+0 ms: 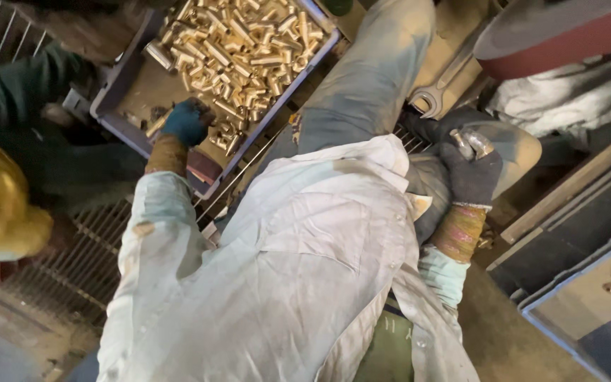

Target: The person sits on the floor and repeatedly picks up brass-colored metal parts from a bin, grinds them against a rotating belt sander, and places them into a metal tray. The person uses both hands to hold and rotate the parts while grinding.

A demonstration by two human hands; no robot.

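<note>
Fingers of the left hand clench brass pieces in the heaped tray; right hand grips a metal part, many pieces left

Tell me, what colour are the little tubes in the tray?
The tubes are shiny gold, like brass, heaped in a grey-blue tray. The head view shows them best.
</note>
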